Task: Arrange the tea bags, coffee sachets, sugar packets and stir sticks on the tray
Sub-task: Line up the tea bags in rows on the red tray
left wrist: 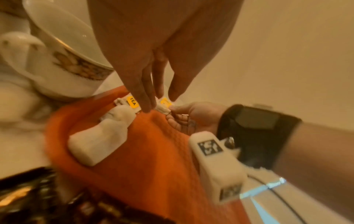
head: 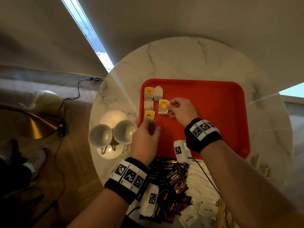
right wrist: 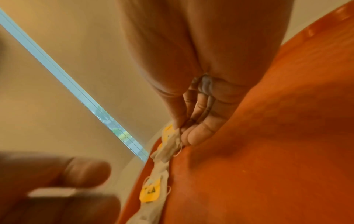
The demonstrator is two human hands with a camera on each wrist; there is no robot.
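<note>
A red tray [head: 213, 112] lies on the round marble table [head: 181, 55]. Several tea bags sit along its left side, two at the far end [head: 148, 92] and one with a yellow TEA tag [head: 149, 115] nearest me. My right hand [head: 169, 109] pinches the right edge of another yellow-tagged tea bag [head: 163, 106], which lies low over the tray beside that column; the pinch shows in the right wrist view [right wrist: 182, 130]. My left hand [head: 148, 125] hovers at the TEA bag. Its fingers [left wrist: 147, 104] point straight down, tips at the tray next to that bag [left wrist: 132, 103].
Two white cups [head: 100, 135] [head: 124, 131] stand on a saucer left of the tray. Black coffee sachets [head: 172, 178] and white sugar packets [head: 200, 186] are heaped at the table's near edge under my forearms. The tray's middle and right are bare.
</note>
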